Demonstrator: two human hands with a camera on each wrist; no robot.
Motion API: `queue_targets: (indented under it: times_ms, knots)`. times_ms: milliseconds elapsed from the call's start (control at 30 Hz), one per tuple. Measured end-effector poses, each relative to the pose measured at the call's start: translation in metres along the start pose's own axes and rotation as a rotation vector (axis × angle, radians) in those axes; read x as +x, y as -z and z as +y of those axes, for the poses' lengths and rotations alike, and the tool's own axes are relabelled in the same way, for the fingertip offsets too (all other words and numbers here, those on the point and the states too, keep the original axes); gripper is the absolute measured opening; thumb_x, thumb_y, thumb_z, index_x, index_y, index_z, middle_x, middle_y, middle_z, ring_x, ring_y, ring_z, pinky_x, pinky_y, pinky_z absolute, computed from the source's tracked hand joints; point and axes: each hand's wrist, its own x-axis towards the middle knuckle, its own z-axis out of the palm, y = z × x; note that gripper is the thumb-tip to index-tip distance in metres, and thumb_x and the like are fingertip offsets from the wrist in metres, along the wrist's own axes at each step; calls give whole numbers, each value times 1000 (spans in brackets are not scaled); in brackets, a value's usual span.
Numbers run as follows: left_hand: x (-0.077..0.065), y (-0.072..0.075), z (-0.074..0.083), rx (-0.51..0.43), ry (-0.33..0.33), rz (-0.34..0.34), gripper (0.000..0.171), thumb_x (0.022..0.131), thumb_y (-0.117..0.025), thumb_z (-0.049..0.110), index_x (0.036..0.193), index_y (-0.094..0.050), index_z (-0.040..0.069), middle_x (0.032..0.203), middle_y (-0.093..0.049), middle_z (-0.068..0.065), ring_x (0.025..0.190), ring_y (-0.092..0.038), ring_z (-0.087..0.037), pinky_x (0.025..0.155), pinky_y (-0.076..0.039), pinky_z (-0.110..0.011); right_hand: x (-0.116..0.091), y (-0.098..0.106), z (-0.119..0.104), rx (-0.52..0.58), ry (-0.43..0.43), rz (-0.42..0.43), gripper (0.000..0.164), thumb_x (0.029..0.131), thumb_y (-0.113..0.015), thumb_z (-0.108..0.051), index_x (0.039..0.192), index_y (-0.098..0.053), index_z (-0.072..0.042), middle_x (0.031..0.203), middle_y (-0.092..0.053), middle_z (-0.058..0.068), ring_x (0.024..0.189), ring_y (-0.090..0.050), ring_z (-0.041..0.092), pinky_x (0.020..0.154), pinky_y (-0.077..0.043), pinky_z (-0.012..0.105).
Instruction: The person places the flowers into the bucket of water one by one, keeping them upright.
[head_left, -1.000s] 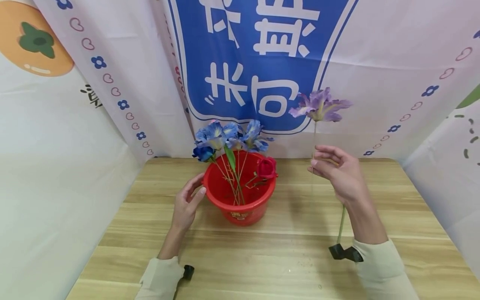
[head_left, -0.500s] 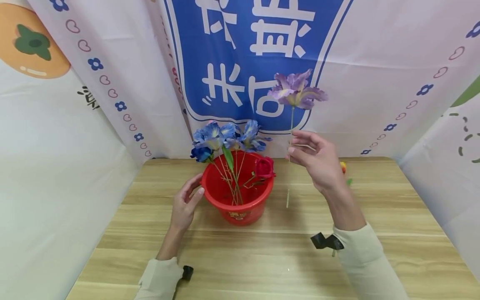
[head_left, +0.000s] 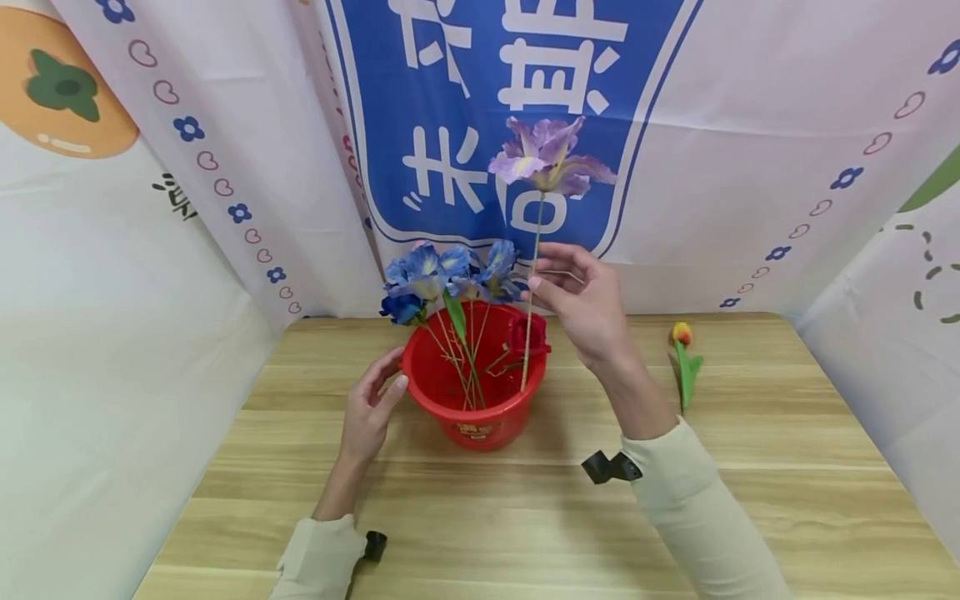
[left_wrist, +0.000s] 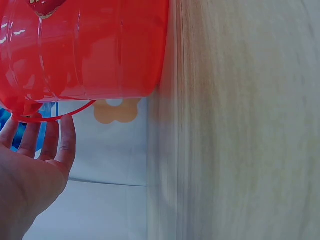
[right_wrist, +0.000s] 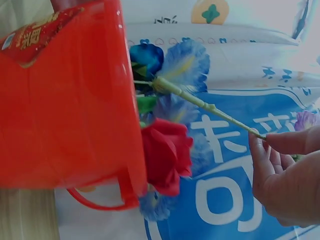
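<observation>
Between thumb and fingers, my right hand pinches the stem of an artificial purple iris, held upright. The stem's lower end overlaps the right side of the red bucket in the head view; in the right wrist view the stem tip is just outside the bucket's mouth. Blue irises, a dark blue flower and a red rose stand in the bucket. My left hand rests against the bucket's left side, fingers extended at its thin handle.
A yellow-red tulip with green leaves lies on the right of the wooden table, beyond my right forearm. Printed cloth hangs behind the table, with a blue panel. Pale cloth walls flank both sides.
My right hand has carried the purple iris leftward and up, from the table's right side to the bucket's right rim. The tulip has come into sight. The left hand stays at the bucket.
</observation>
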Motion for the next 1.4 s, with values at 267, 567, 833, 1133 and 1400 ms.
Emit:
queue_targets:
  times_ms: [267, 567, 833, 1133, 1400]
  knots:
    - [0, 0, 0, 4, 1, -3, 45, 105, -61, 3, 150, -56, -5, 145, -63, -6, 127, -63, -7, 101, -59, -17, 2, -17, 13, 11, 3, -12, 40, 98, -69, 9, 137, -65, 0, 120, -65, 22, 100, -73, 28, 86, -68, 33]
    - [0, 1, 0, 3, -8, -5, 45, 105, -61, 2, 150, -56, -5, 145, -63, -11, 127, -64, -6, 100, -59, -18, -1, -38, 25, 13, -9, -21, 39, 99, -68, 10, 136, -65, 2, 120, -64, 26, 103, -71, 33, 85, -68, 29]
    - [0, 1, 0, 12, -14, -11, 45, 105, -61, 2, 150, -56, -5, 149, -59, -27, 126, -64, -5, 100, -59, -17, -7, -48, 42, -19, -16, -12, 38, 96, -69, 13, 134, -66, 6, 117, -66, 26, 95, -70, 18, 82, -68, 28]
    - [0, 0, 1, 6, -12, -12, 45, 106, -61, 2, 150, -56, -5, 149, -59, -27, 126, -64, -6, 100, -59, -18, -10, -54, 52, -100, -3, 26, 39, 94, -68, 15, 132, -69, 6, 112, -70, 22, 96, -71, 25, 77, -67, 26]
    - [0, 0, 0, 15, -3, -5, 45, 106, -61, 3, 150, -56, -4, 147, -61, -17, 127, -64, -7, 100, -59, -18, -25, -67, 51, -163, 19, -15, 35, 95, -71, 9, 129, -72, 1, 113, -73, 22, 96, -76, 32, 80, -68, 31]
